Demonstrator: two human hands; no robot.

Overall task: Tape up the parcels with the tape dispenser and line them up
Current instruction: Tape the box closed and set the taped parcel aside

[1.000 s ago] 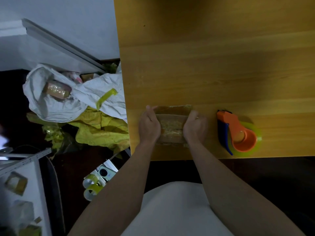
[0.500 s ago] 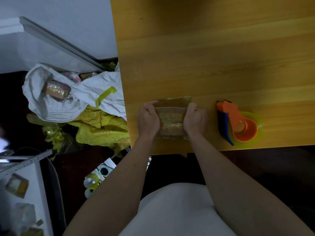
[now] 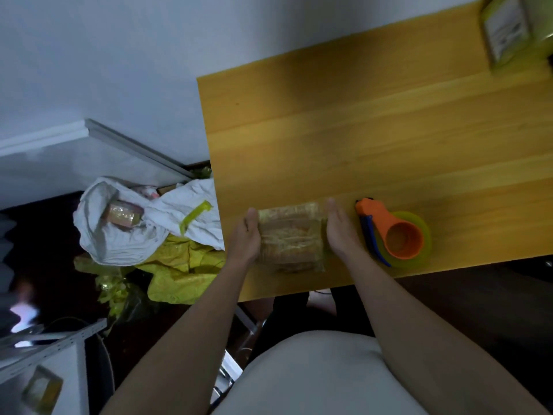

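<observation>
A brown parcel (image 3: 291,238) wrapped in shiny clear tape lies near the front left corner of the wooden table (image 3: 359,139). My left hand (image 3: 245,235) presses flat against its left end. My right hand (image 3: 339,232) presses flat against its right end, so both palms face each other with the fingers straight. The orange and blue tape dispenser (image 3: 395,235), with a green roll, lies on the table just right of my right hand, untouched. A second parcel (image 3: 505,28) sits at the table's far right corner.
Left of the table, on the floor, a white sack (image 3: 125,235) holds another taped parcel (image 3: 121,214). A yellow bag (image 3: 179,271) lies below it. A wall runs behind the table's far edge. A metal shelf (image 3: 45,348) stands at the lower left.
My hands went from curling over the parcel's top to flat palms on its two ends. The view swung up and now shows the table's far edge and a second parcel.
</observation>
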